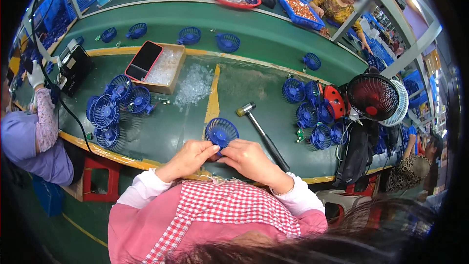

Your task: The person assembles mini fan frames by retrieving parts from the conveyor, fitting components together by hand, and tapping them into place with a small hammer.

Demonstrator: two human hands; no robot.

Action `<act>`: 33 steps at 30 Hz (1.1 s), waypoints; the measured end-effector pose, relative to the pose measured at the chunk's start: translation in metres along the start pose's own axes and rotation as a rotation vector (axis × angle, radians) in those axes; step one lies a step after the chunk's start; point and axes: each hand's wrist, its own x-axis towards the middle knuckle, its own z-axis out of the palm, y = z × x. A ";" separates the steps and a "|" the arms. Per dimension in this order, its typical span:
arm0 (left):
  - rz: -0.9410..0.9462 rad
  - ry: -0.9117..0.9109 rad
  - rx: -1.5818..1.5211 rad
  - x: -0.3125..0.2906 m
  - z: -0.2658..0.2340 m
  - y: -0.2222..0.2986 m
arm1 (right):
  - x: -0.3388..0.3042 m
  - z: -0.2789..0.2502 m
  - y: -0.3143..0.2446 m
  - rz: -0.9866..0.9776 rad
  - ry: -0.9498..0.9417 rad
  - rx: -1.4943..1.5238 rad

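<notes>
- Fan cage (221,131), blue and open-ribbed, is sitting in both hands above the table's (161,132) near edge, about midway along it.
- It is looking like light, stiff plastic, probably smooth enough to slip; its thin ribs are likely the fragile part, so the solid lower end is offering the better hold.
- Left hand (189,158) is pinching that lower end from the left, thumb on top; right hand (246,159) is gripping it from the right, fingers curled.
- Hammer (266,139) is lying just to the right, handle slanting toward the near edge.
- Clear plastic bits (193,88) are spreading beyond, beside a box (155,88) near the far edge.
- More cages are clustering toward the left (105,110) and right (307,115) ends.
</notes>
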 end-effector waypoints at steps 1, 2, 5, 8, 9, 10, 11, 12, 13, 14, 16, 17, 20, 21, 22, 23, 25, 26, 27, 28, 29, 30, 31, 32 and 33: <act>-0.038 -0.060 -0.094 -0.001 -0.003 0.002 | 0.003 -0.004 -0.007 -0.033 -0.020 -0.046; -0.194 -0.137 -0.263 -0.003 -0.007 0.010 | 0.007 -0.007 -0.014 -0.065 -0.040 -0.091; -0.298 -0.110 -0.185 0.000 -0.037 0.043 | 0.011 -0.011 -0.011 0.073 0.063 0.203; 0.139 0.240 0.218 0.014 -0.030 0.019 | 0.017 0.002 0.010 0.494 0.139 0.365; 0.267 0.198 0.463 0.017 -0.025 0.009 | 0.015 0.013 0.023 0.496 0.144 0.370; 0.176 0.113 0.469 0.018 -0.014 0.006 | 0.008 0.026 0.039 0.415 0.183 0.171; 0.165 0.120 0.507 0.020 -0.004 -0.008 | 0.005 0.035 0.046 0.326 0.211 -0.023; 0.160 0.116 0.503 0.020 -0.001 -0.011 | 0.000 0.034 0.042 0.361 0.198 -0.050; 0.163 0.156 0.510 0.019 0.002 -0.014 | -0.002 0.028 0.040 0.331 0.264 -0.180; 0.166 0.196 0.516 0.018 0.003 -0.016 | -0.004 0.019 0.040 0.299 0.328 -0.311; 0.177 0.186 0.502 0.020 0.001 -0.017 | -0.010 -0.005 0.043 0.417 0.306 -0.567; 0.163 0.165 0.487 0.022 0.001 -0.017 | -0.019 -0.005 0.057 0.451 0.290 -0.597; 0.152 0.136 0.467 0.026 0.001 -0.018 | -0.029 -0.004 0.070 0.535 0.240 -0.530; 0.141 0.134 0.462 0.025 0.002 -0.018 | -0.027 -0.004 0.061 0.562 0.233 -0.438; 0.135 0.139 0.464 0.024 0.002 -0.020 | -0.020 -0.008 0.046 0.625 0.190 -0.326; 0.139 0.153 0.456 0.024 0.001 -0.021 | -0.017 -0.011 0.033 0.557 0.194 -0.267; 0.140 0.167 0.441 0.022 0.001 -0.022 | -0.012 -0.017 0.005 0.326 0.325 -0.127; 0.134 0.178 0.429 0.020 0.000 -0.022 | -0.008 -0.020 -0.009 0.237 0.424 -0.160; 0.132 0.183 0.424 0.022 0.000 -0.019 | -0.008 -0.023 -0.016 0.149 0.531 -0.191; 0.132 0.183 0.427 0.022 0.001 -0.018 | -0.011 -0.019 -0.013 0.081 0.661 -0.164; 0.120 0.177 0.432 0.022 0.001 -0.017 | -0.018 -0.013 -0.006 0.096 0.597 -0.207; 0.111 0.167 0.435 0.024 0.002 -0.016 | -0.026 -0.008 0.000 0.113 0.534 -0.254; 0.112 0.164 0.438 0.024 0.003 -0.015 | -0.032 -0.004 0.005 0.197 0.253 -0.375; 0.117 0.170 0.458 0.025 0.005 -0.015 | -0.037 0.002 0.014 0.198 0.257 -0.375; 0.120 0.182 0.478 0.024 0.007 -0.014 | -0.038 0.005 0.020 0.261 0.240 -0.314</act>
